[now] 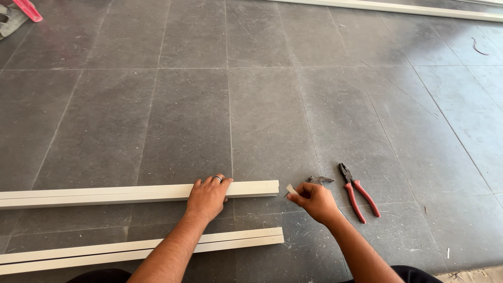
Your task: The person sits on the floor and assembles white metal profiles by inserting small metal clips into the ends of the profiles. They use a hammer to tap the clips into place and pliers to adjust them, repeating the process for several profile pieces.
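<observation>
My left hand point(208, 197) lies flat on top of a long white plastic strip point(105, 195) on the grey tiled floor, pressing near its right end, and wears a ring. My right hand point(314, 200) is closed on a small white piece point(291, 189), held just to the right of that strip's end. A second white strip point(236, 240) lies parallel, closer to me, under my left forearm. A dark metal tool point(319, 180) lies just behind my right hand.
Red-handled pliers point(357, 193) lie on the floor to the right of my right hand. Another white strip point(398, 8) runs along the far top edge. A pink and grey object point(18, 13) sits at the top left corner. A thin wire scrap point(478, 47) lies far right.
</observation>
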